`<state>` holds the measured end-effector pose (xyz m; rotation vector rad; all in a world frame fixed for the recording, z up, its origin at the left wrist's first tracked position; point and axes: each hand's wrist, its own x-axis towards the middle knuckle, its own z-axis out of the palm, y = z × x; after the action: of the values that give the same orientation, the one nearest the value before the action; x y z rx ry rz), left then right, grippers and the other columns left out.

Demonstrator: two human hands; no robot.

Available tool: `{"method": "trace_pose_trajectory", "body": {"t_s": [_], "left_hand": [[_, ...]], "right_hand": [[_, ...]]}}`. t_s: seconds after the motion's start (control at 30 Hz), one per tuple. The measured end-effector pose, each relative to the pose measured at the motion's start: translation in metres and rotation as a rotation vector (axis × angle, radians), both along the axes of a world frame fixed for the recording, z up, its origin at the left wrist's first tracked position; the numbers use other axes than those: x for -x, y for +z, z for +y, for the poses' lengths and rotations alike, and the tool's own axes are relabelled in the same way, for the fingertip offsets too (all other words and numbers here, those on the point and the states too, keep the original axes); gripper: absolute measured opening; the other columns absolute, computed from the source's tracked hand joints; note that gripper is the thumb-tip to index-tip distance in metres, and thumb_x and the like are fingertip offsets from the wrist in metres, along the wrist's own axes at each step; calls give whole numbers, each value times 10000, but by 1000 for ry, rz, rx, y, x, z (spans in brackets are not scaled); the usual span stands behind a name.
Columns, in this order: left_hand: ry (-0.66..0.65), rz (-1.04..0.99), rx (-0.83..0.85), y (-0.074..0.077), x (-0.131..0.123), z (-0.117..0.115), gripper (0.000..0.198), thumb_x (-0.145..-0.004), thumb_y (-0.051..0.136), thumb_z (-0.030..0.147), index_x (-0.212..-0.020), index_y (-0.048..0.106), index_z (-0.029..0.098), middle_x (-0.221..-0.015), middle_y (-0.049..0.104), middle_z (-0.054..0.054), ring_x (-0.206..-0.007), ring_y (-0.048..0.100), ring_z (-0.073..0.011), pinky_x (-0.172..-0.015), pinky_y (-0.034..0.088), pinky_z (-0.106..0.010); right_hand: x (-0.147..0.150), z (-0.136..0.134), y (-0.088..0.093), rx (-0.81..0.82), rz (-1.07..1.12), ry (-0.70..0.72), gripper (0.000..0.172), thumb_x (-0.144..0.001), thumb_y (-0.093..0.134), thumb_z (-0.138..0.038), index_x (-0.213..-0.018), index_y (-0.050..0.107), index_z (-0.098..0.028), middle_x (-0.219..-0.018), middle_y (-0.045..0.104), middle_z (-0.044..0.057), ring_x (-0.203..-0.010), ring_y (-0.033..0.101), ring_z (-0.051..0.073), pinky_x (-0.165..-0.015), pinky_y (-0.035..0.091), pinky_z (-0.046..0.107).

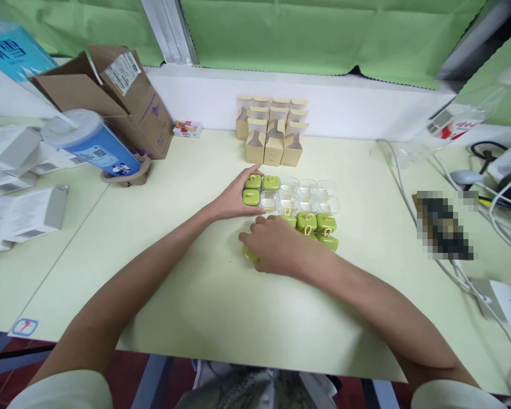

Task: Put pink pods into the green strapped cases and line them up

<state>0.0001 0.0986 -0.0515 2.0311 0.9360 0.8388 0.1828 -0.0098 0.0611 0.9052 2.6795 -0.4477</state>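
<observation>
On table [196,318], we're seeing clear tray [309,196] lying lengthwise L–R, just beyond our RH [276,243]. Our LH [233,197], spread wide, is holding tray's L end. RH is curling over green block [250,254], nearside of tray; gripped or not, can't tell.

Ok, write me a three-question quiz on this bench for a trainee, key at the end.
1. Multiple choice: what is the right hand touching? A, a white cable; B, a green piece; C, the blue tub.
2. Count: how many green pieces show in the clear compartments?
3. Fill in: the small open boxes stand between the clear compartments and the white ___.

Key: 1. B; 2. three; 3. wall.
</observation>
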Motion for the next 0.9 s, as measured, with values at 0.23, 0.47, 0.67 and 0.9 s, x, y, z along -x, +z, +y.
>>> {"method": "trace_pose_trajectory", "body": {"t_s": [0.23, 0.47, 0.67, 0.9], "left_hand": [[10, -26, 32, -2, -1, 0, 1290, -671, 988, 574, -1718, 284, 309, -1660, 458, -138, -1546, 483, -401, -1301, 413, -551], [14, 3, 29, 2, 0, -2, 1303, -679, 974, 661, -1728, 277, 329, -1671, 444, -132, -1551, 482, -398, -1310, 406, -529], [-4, -26, 47, -2, 0, 2, 1321, -652, 991, 669, -1723, 279, 367, -1642, 472, -126, -1526, 512, -394, -1294, 426, -548], [-1, -32, 59, -2, 0, 1, 1316, -644, 1004, 639, -1718, 285, 394, -1631, 476, -118, -1542, 489, -394, -1296, 418, -570]], "right_hand": [[-73, 67, 27, -123, 464, -315, 514, -893, 700, -180, -1406, 677, -203, -1191, 734, 113, -989, 687, 274, -810, 487, 359], [-68, 81, 6, -103, 426, -247, 533, -873, 722, -111, -1400, 722, -192, -1254, 776, 113, -1126, 684, 307, -924, 486, 375], [-56, 78, 5, -118, 270, -295, 456, -901, 747, -99, -1353, 738, -158, -1233, 715, 146, -1024, 666, 269, -774, 421, 331], [-53, 80, -2, -110, 232, -249, 296, -916, 784, -132, -1212, 780, -149, -1205, 704, 147, -1056, 670, 279, -789, 417, 347]]}}
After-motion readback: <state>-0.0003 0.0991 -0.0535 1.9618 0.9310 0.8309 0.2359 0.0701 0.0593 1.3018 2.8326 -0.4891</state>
